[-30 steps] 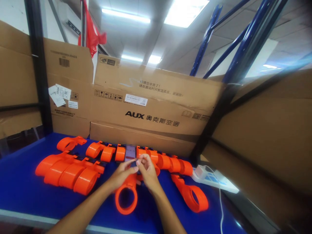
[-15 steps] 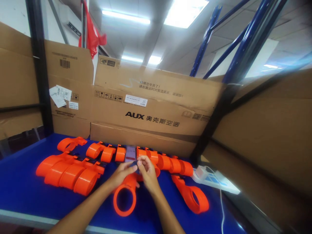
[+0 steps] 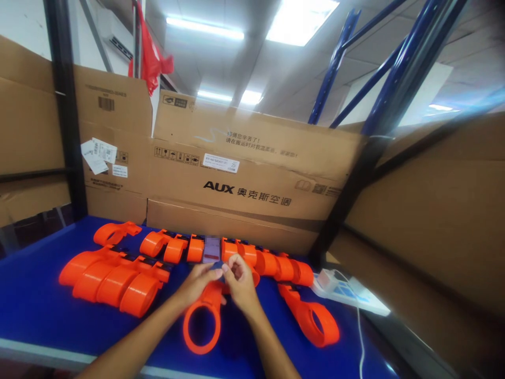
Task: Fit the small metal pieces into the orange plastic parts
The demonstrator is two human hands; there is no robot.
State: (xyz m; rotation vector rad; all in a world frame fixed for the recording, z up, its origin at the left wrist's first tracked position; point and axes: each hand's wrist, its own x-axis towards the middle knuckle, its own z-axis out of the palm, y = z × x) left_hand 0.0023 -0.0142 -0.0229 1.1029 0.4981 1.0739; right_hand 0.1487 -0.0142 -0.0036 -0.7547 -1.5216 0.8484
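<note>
Close to the front of the table, my left hand (image 3: pixel 197 284) is closed around the neck of an orange plastic part with a large open ring (image 3: pixel 185 329) hanging toward me. A fingertip shows on the far side of that neck. My right hand (image 3: pixel 241 281) meets it from the right, thumb and forefinger pinched together. Between the two thumbs sits a small dark blue piece (image 3: pixel 218 265), mostly covered by fingers. Just behind my hands, similar orange ring parts (image 3: pixel 266 262) stand in a row, with black bits on their upper ends.
More orange ring parts (image 3: pixel 138 295) lie at the left, and a single orange part (image 3: pixel 321 329) at the right. A phone-like device (image 3: pixel 212 249) stands in the back row. A white power strip (image 3: pixel 371 302) with a cable lies right. Cardboard (image 3: pixel 252 210) walls the back; a dark post (image 3: pixel 347 200) rises right.
The right hand's fingers have shifted and curled slightly around the small dark piece. The orange part stays nearly where it was; the left hand has barely moved.
</note>
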